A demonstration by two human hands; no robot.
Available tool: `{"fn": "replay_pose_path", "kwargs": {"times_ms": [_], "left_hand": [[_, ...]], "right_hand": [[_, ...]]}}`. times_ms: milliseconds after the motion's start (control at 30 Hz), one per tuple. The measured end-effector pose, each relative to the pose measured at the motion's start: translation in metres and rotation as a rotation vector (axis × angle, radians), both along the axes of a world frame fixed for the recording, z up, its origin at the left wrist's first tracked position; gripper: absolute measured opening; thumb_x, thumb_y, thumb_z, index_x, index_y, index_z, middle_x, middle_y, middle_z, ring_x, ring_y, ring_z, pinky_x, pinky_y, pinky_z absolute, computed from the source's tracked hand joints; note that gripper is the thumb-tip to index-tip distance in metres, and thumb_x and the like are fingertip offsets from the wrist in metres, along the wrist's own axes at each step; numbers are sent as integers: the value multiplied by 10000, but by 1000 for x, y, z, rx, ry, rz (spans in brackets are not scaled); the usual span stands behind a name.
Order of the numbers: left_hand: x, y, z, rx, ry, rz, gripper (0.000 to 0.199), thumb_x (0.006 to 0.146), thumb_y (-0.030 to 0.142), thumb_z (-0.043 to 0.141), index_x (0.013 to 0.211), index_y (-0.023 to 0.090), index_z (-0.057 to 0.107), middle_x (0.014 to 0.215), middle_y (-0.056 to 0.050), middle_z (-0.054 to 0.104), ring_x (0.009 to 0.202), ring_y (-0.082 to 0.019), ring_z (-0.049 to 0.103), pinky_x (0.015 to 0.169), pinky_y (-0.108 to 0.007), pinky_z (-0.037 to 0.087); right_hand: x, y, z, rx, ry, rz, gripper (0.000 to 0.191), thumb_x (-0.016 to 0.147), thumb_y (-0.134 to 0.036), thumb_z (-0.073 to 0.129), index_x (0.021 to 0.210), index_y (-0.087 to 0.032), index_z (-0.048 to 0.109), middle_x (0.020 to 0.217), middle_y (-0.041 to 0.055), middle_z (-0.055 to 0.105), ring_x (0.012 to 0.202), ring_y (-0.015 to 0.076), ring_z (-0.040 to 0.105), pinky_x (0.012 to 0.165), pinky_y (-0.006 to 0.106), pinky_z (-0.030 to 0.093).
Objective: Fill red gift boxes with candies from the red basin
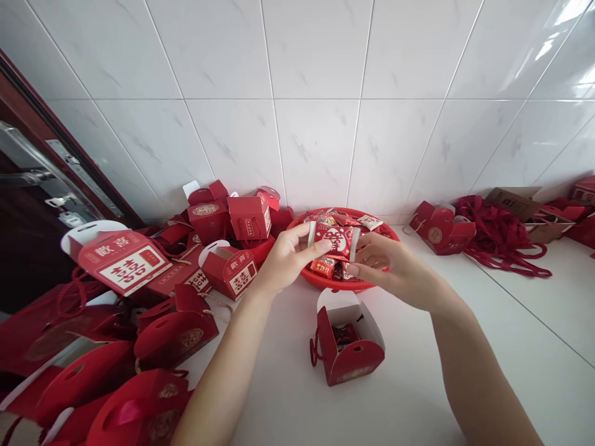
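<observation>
A red candy packet (335, 240) with white crimped ends is held up over the red basin (316, 282) of wrapped candies. My left hand (290, 257) pinches its left end, thumb across the front. At the packet's right end is my right hand (388, 263), fingers curled and thumb apart from them; whether it touches the packet is unclear. Below the hands an open red box (353, 365) stands on the white surface, flaps up, with dark red wrapped pieces inside and a cord loop on its left.
Many red gift boxes (232, 272) crowd the left side. At the right lie another red box (441, 232), a heap of dark red ribbons (497, 232) and a brown carton (551, 230). A tiled wall (316, 142) rises behind; a door handle (28, 178) is far left.
</observation>
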State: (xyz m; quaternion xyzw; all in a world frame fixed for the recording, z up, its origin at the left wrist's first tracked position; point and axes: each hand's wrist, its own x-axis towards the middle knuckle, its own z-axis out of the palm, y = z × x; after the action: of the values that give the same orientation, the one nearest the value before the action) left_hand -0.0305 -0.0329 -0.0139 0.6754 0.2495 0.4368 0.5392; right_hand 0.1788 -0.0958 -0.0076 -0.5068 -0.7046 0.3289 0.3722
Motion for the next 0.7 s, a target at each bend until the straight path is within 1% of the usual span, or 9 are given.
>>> {"fn": "replay_pose_path", "kwargs": {"times_ms": [67,133,267,333,467,567,700], "left_hand": [[1,0,-1,7,49,-38,354,832,383,771,1122,187,719,1075,-66,756,1005,-236,691,888,-331,548],[3,0,-4,10,71,-40,383,822,372,779,1149,188,700,1083,-67,751,1019,-240,688,893,-338,547],[5,0,-8,12,69,-21,418,788,355,808,1158,202,686,973,-44,757,895,-209,701,804,-314,564],[6,-1,-8,18,57,-15,408,786,351,809,1150,209,692,934,-38,756,858,-199,700,774,-301,567],[6,-3,-4,22,41,7,405,772,345,820,1138,216,705,906,-38,756,849,-205,704,762,-302,573],[7,-6,-2,16,42,11,403,777,356,816,1137,208,714,957,-55,769,892,-225,714,788,-314,575],[7,-7,-1,30,48,-51,376,801,388,796,1115,193,728,1069,-81,772,976,-257,717,840,-333,575]], "right_hand": [[3,1,2,-4,97,-14,422,834,-526,728,1114,-222,642,830,39,715,783,218,685,666,333,559],[4,2,4,-1,181,-12,435,823,-537,736,1093,-209,643,771,26,685,744,205,671,638,321,552],[1,6,3,40,289,-42,411,763,-542,793,939,-190,676,781,28,668,686,171,632,599,300,538],[1,7,2,41,337,-37,403,744,-533,813,906,-190,678,765,22,660,659,160,616,577,290,525],[1,8,1,43,393,-6,358,736,-487,836,877,-196,682,720,7,641,633,155,601,558,284,508],[1,8,2,40,425,1,339,727,-453,852,870,-200,679,723,6,646,630,158,605,560,285,509],[0,8,2,49,452,2,325,732,-436,852,865,-195,679,750,12,660,637,151,605,558,273,503]]}}
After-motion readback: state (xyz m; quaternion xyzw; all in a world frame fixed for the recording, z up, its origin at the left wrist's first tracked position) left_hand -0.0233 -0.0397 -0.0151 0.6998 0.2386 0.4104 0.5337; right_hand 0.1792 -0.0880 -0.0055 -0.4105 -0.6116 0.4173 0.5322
